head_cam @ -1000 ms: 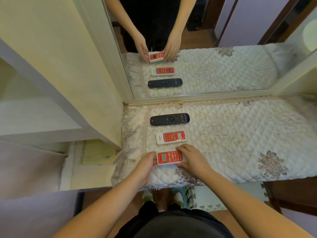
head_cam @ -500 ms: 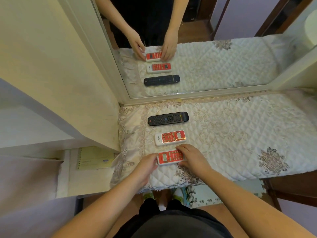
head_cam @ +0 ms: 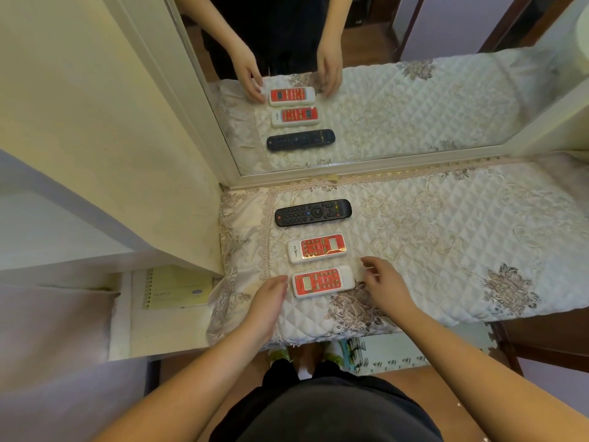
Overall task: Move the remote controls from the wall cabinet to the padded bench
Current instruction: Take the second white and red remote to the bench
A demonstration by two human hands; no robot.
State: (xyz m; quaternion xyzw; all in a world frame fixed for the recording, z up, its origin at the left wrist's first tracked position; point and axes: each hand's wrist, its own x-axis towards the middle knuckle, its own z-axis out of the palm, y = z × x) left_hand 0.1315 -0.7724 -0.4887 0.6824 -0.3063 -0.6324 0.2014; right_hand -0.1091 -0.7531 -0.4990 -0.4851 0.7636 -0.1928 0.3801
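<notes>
While both hands hover low over the worktop [head_cam: 446,250], a padded bench with a white quilted cover, three remote controls lie on it in a neat row. The left hand [head_cam: 267,301] has straight, loose fingers and its fingertips are just beside the left end of the nearest white remote with a red button face [head_cam: 323,281]; whether they touch it cannot be told. The right hand [head_cam: 385,285] has loosely bent fingers, holds nothing, and sits just beside that remote's right end, a little apart from it. So neither grip holds anything.

Just past the hands lies a second white remote with a red button face [head_cam: 317,248]. Farther on, near the big mirror [head_cam: 414,106], lies a long black remote with many small buttons [head_cam: 313,212].

Off to the left of the left hand stands the cream wall cabinet [head_cam: 95,138], with a yellow notebook [head_cam: 178,287] on a low shelf. No remote shows there, though not all of it is in view. The job looks done or very nearly done.
</notes>
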